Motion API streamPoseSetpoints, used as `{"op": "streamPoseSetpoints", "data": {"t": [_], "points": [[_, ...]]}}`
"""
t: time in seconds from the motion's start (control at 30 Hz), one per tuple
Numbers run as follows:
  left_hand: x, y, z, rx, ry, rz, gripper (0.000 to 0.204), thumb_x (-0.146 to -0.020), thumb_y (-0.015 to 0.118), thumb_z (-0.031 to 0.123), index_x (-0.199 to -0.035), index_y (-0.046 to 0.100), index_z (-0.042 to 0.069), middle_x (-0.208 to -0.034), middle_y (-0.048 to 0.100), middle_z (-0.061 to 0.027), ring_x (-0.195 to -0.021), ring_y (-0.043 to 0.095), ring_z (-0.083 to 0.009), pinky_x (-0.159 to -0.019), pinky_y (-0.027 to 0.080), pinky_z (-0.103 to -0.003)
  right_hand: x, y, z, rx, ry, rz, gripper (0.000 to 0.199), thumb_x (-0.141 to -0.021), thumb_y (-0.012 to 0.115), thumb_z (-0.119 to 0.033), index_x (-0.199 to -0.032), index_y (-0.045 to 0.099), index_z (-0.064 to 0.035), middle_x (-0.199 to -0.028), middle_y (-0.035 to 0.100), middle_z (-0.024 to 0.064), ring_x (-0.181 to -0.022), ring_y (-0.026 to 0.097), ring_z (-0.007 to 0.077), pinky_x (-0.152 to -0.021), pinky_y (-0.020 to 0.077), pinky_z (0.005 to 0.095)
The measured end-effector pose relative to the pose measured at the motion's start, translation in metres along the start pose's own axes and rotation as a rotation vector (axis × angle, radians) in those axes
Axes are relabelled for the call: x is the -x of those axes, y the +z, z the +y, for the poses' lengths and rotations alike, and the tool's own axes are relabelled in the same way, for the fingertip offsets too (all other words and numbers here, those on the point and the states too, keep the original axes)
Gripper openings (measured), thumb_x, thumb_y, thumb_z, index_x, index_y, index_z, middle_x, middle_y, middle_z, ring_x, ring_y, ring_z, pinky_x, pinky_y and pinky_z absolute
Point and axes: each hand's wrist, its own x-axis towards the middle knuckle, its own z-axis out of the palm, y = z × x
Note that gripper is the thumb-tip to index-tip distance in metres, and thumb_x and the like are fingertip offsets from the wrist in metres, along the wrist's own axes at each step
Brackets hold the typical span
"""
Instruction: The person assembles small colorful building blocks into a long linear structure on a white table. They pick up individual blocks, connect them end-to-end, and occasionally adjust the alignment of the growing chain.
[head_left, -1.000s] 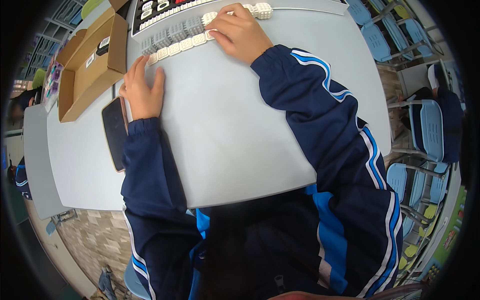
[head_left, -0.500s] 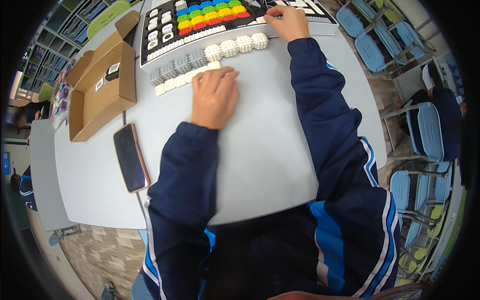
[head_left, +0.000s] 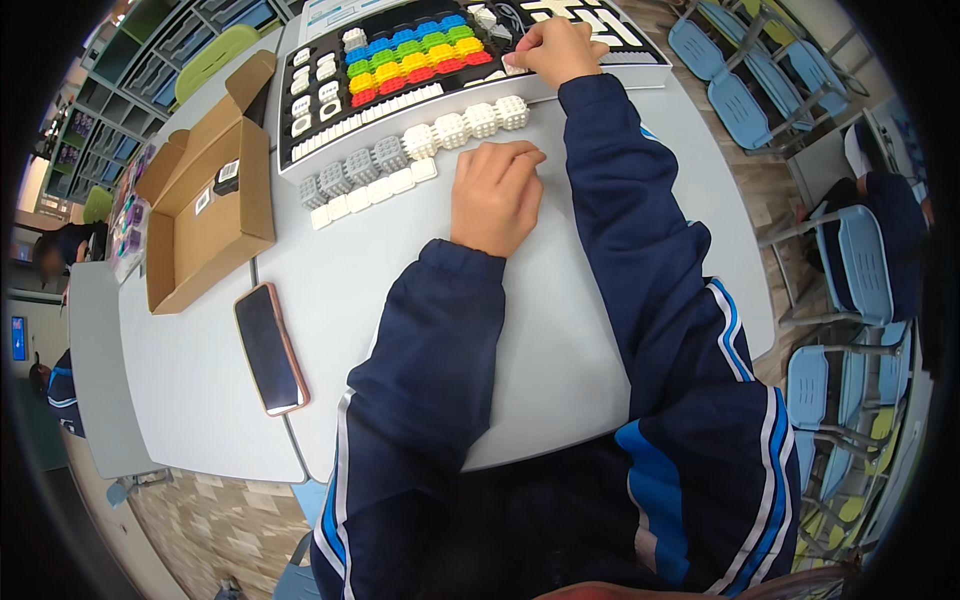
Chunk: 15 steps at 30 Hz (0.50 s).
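Note:
My right hand [head_left: 560, 52] is at the near edge of a sorting tray [head_left: 365, 135], thumb and fingers pinched on a small white piece [head_left: 513, 68], mostly hidden by the fingertips. My left hand [head_left: 497, 198] hovers or rests over the table, loosely bent and apparently holding nothing; its thumb is hidden. Beside it, flat white square tiles [head_left: 401, 181] lie in a row. Behind them stand a row of grey studded cubes [head_left: 360, 167] and a row of white studded cubes [head_left: 451, 130]. Blue, green, yellow and red blocks [head_left: 415, 68] fill the tray's middle.
An open cardboard box [head_left: 255, 205] with a small black item [head_left: 227, 177] inside stands at the left. A phone [head_left: 270, 350] lies near the table seam. White parts [head_left: 585, 15] fill the tray's right side. Blue chairs [head_left: 855, 255] stand right of the table [head_left: 560, 360].
My left hand has moved right, off the end of the tile row, leaving its end tile uncovered. My right hand has shifted slightly left and toward me at the tray; the whole view has shifted slightly.

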Motion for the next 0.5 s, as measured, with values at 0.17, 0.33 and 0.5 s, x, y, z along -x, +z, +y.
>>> {"op": "streamPoseSetpoints", "data": {"t": [0.17, 0.33, 0.5], "points": [[-0.003, 0.000, 0.002, 0.154, -0.360, 0.246, 0.023, -0.086, 0.069, 0.007, -0.108, 0.063, 0.004, -0.103, 0.066, -0.0079, -0.077, 0.056, -0.0151, -0.073, 0.043, -0.028, -0.003, -0.042, -0.001, -0.365, -0.114, -0.142, 0.026, -0.066, 0.087, -0.031, -0.074, 0.076, -0.0097, -0.071, 0.070, 0.0095, -0.073, 0.065, 0.0225, -0.089, 0.0391, 0.0460], [-0.004, -0.005, 0.005, 0.236, -0.563, 0.291, 0.037, -0.092, 0.069, 0.017, -0.122, 0.055, 0.002, -0.096, 0.065, -0.0098, -0.071, 0.056, -0.0128, -0.068, 0.046, -0.029, 0.020, -0.072, -0.039, -0.455, -0.359, -0.753, 0.025, -0.074, 0.082, -0.024, -0.083, 0.075, -0.0010, -0.075, 0.069, 0.0055, -0.067, 0.061, 0.0134, -0.065, 0.0482, 0.0287], [-0.001, -0.001, 0.000, 0.373, -0.696, 0.208, 0.034, -0.093, 0.068, 0.016, -0.122, 0.056, 0.002, -0.073, 0.061, -0.0054, -0.061, 0.056, -0.0110, -0.060, 0.046, -0.026, 0.009, -0.039, -0.024, -0.498, -0.291, -0.660, 0.033, -0.076, 0.083, -0.031, -0.087, 0.076, -0.0008, -0.076, 0.070, 0.0063, -0.072, 0.063, 0.0144, -0.071, 0.0493, 0.0272]]}}
